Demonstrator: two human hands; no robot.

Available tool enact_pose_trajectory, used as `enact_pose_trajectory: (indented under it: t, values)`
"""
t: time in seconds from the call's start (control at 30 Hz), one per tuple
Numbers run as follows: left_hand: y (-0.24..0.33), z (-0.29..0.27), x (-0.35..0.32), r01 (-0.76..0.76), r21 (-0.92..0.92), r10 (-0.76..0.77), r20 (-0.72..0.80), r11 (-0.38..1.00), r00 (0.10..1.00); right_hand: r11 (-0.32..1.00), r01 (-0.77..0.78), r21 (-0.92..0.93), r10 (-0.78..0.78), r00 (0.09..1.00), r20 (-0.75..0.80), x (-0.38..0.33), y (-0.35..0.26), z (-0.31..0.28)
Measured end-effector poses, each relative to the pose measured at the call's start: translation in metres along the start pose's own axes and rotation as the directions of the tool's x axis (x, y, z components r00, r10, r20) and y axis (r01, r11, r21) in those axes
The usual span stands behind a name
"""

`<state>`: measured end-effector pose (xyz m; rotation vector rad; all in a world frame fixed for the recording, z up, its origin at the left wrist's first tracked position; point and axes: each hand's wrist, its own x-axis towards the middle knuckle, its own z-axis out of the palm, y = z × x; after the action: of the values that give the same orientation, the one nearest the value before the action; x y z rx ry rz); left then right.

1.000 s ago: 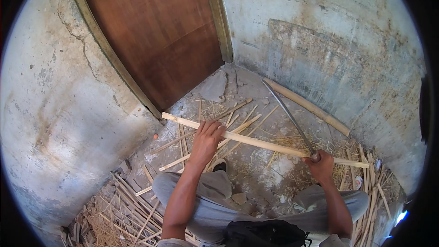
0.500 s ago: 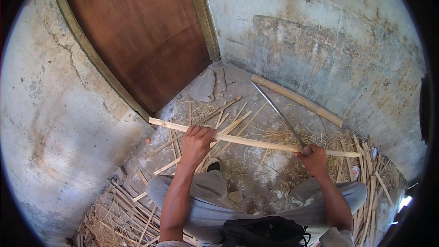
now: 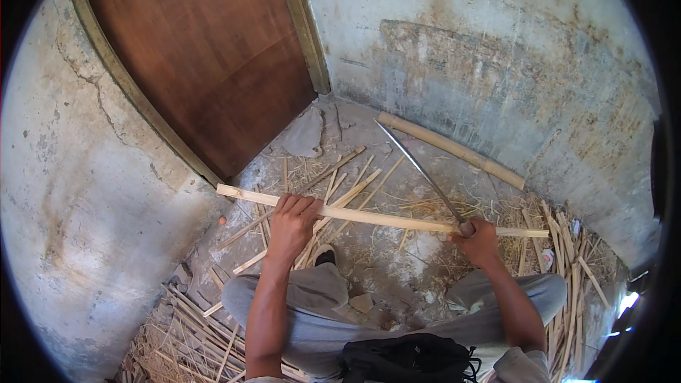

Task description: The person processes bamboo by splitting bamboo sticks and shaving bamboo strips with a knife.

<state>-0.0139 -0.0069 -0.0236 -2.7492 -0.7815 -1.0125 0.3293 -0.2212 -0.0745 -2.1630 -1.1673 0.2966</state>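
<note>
A long pale bamboo strip (image 3: pixel 383 219) lies crosswise in front of me above my knees. Wrapped over its left part is my left hand (image 3: pixel 291 230), closed on it. My right hand (image 3: pixel 477 242) grips the handle of a long knife (image 3: pixel 422 163), whose narrow blade points up and to the left, away from me. The strip passes at the right fist, and its right end sticks out beyond it. Whether those fingers also pinch the strip, I cannot tell. The blade's base is close to the strip near this hand.
Cut strips (image 3: pixel 333 202) lie scattered on the floor ahead, with bundles of strips (image 3: pixel 564 269) at right and more sticks (image 3: pixel 195 326) at lower left. A bamboo pole (image 3: pixel 454 149) rests along the stained wall (image 3: pixel 496 78). A brown door (image 3: pixel 206 50) stands at far left.
The whole view has shifted slightly, so everything appears a little further left. Both hands keep the same hold on the strip and the knife.
</note>
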Motion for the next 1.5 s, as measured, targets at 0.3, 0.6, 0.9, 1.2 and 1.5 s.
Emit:
enact_pose_trajectory:
  t: [0.3,0.6,0.9,1.2,1.5]
  values:
    - [0.029,-0.011,0.005,0.266,-0.158,-0.308,-0.565,0.951,0.765,0.999,-0.006,0.054,0.006,1.000,-0.006,0.002,-0.001,0.001]
    - [-0.014,0.001,-0.001,-0.132,-0.895,-0.799,0.303,-0.425,0.519,0.971,-0.079,0.224,0.043,0.986,0.163,-0.001,-0.010,0.002]
    - [0.010,-0.041,0.027,-0.260,-0.875,-0.702,0.120,-0.410,0.702,0.967,-0.055,0.248,-0.011,0.966,0.257,-0.005,-0.008,0.016]
    - [0.035,-0.106,0.079,-0.214,-0.970,-0.802,-0.036,-0.116,0.596,0.989,0.130,0.071,-0.134,0.990,0.050,-0.017,-0.016,0.007]
    - [0.088,-0.132,0.159,-0.091,-0.996,-0.786,-0.046,-0.013,0.616,0.912,-0.109,0.396,0.015,0.972,0.233,-0.050,-0.056,-0.029]
